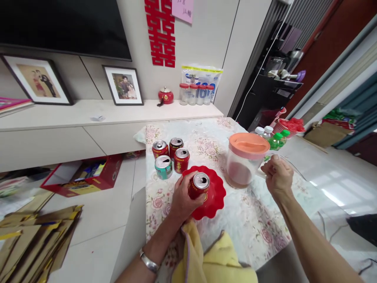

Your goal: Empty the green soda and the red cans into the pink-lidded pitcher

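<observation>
My left hand (185, 196) is wrapped round an opened red drink can (196, 190), held upright at the red scalloped plate (216, 194). I cannot tell whether its base touches the plate. On the right, my right hand (277, 175) is closed round the handle of a clear plastic pitcher (240, 173), which has an orange lid (249, 144) and some brownish liquid low inside. Left of the plate stand several opened cans, among them a green one (163, 168) and a red one (182, 161). A yellow cloth (220, 255) lies at the near table edge.
A flowered tablecloth (206, 147) covers the table. Bottles with green and white caps (277, 140) stand behind the pitcher. Lidded glass jars (192, 95) and framed photos (125, 86) line the white cabinet. Flattened cardboard (38, 239) and a red box (88, 179) are on the left floor.
</observation>
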The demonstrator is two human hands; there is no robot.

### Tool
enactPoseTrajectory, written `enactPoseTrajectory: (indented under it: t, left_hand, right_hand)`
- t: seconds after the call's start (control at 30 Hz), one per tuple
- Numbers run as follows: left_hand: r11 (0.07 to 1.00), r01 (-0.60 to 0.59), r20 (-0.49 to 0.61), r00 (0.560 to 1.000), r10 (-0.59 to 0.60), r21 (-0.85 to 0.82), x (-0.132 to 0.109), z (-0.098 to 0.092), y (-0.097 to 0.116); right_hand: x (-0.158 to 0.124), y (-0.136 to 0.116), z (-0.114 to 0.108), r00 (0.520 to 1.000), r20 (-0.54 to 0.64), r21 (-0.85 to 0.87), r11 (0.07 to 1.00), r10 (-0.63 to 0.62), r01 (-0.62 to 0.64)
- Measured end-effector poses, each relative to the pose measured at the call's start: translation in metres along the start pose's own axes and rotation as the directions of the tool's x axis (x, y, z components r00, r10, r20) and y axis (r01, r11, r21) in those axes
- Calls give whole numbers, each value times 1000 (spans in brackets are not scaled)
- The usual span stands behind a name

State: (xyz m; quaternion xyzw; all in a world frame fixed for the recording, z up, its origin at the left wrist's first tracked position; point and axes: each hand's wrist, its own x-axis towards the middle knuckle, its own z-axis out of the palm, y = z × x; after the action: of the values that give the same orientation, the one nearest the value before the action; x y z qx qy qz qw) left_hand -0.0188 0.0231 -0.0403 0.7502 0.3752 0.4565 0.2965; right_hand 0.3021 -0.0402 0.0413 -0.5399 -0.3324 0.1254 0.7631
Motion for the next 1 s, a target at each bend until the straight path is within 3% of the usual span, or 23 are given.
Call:
enactPoseTrajectory:
  t: [0.23, 0.43, 0.63, 0.73, 0.8, 0.83, 0.9, 0.97, 1.0]
  left_hand:
    - [999, 40, 20, 999, -40, -28, 1, -4, 2]
    - [993, 92, 66, 994, -87, -74, 2, -7, 4]
    - [983, 153, 110, 984, -141, -105, 4, -11, 6]
    - [979, 158, 131, 981, -142, -127, 5, -13, 8]
    - [975, 163, 153, 978, -140, -148, 5, -13, 9]
    - [973, 169, 161, 976, -143, -158, 5, -13, 9]
    - [968, 182, 170, 974, -153, -171, 5, -13, 10]
    - [964, 190, 173, 972, -158, -185, 6, -13, 12]
    - [963, 191, 175, 972, -158, -192, 6, -13, 13]
  right_hand:
    - [-9, 36, 1, 999, -35, 78, 996, -29, 32]
    - [-15, 47, -14, 1000, -12, 19, 1000, -3, 3]
    - [-19, 29, -35, 995, 34, -214, 973, 94, -85]
    - [-40, 11, -45, 992, -94, -348, 930, 89, -116]
    - [-67, -4, -47, 973, -228, -403, 907, 34, -126]
    - [-84, -12, -45, 972, -233, -422, 897, 33, -131]
    - [-124, -28, -36, 987, -129, -466, 873, 94, -145]
    - [-166, -41, -18, 972, 114, -483, 866, 205, -126]
    - [-187, -45, -7, 935, 262, -479, 874, 238, -88]
